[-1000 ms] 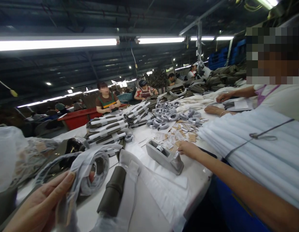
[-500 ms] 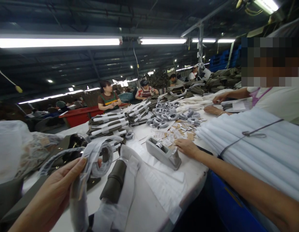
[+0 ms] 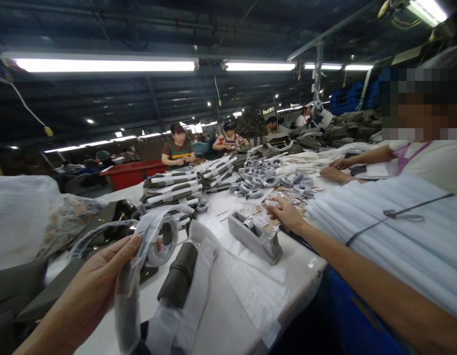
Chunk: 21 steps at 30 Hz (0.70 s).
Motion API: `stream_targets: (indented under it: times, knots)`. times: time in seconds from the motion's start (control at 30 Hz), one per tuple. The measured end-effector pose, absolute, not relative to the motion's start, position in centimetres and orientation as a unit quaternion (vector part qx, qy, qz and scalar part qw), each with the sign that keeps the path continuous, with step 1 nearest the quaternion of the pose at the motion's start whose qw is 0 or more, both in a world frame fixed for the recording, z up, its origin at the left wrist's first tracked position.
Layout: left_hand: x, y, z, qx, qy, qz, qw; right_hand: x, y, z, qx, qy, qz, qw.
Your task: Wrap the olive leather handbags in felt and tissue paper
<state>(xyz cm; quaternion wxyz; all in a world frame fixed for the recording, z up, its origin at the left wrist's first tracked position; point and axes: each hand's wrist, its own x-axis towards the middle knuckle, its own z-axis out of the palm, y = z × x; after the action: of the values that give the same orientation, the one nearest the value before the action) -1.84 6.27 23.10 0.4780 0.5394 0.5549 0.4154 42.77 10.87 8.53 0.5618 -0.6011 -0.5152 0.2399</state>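
Note:
My left hand (image 3: pixel 110 266) pinches a plastic-wrapped strap (image 3: pixel 130 296), whose upper end curls into a coil (image 3: pixel 163 239) beside my fingers. Beyond the grey tape dispenser (image 3: pixel 254 236), my right hand (image 3: pixel 285 214) hovers over the scattered tags (image 3: pixel 256 209), fingers bent together; whether a tag is between them is too small to tell. An olive rolled piece (image 3: pixel 180 271), partly wrapped in white film, lies between my left hand and the dispenser.
Folded olive bundles (image 3: pixel 172 190) and wrapped coils (image 3: pixel 265 172) are piled farther back. A tied stack of white foam sheets (image 3: pixel 391 236) is at the right, above a blue bin (image 3: pixel 350 315). A person's hands (image 3: pixel 335 170) work behind it. A red bin (image 3: pixel 132 175) stands back left.
My right hand has moved off the tape dispenser's far end to the tags behind it. My left hand still holds the strap. The whole view has shifted slightly.

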Motion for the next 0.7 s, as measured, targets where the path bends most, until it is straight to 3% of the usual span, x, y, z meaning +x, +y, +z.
stream_targets:
  times: [0.13, 0.27, 0.47, 0.7]
  knots:
    - [-1.8, 6.7, 22.9, 0.538, 0.497, 0.397, 0.553, 39.0, 9.5, 11.8, -0.545, -0.521, 0.302, 0.584]
    - [-1.2, 6.6, 22.7, 0.586, 0.457, 0.394, 0.541, 32.4, 7.4, 14.1, -0.463, -0.559, 0.383, 0.572]
    - [-0.5, 6.3, 22.6, 0.646, 0.414, 0.4, 0.502, 25.0, 5.6, 14.2, -0.382, -0.582, 0.527, 0.487]
    - [-0.3, 6.2, 22.9, 0.651, 0.391, 0.395, 0.516, 21.5, 5.7, 16.0, -0.383, -0.609, 0.517, 0.464]
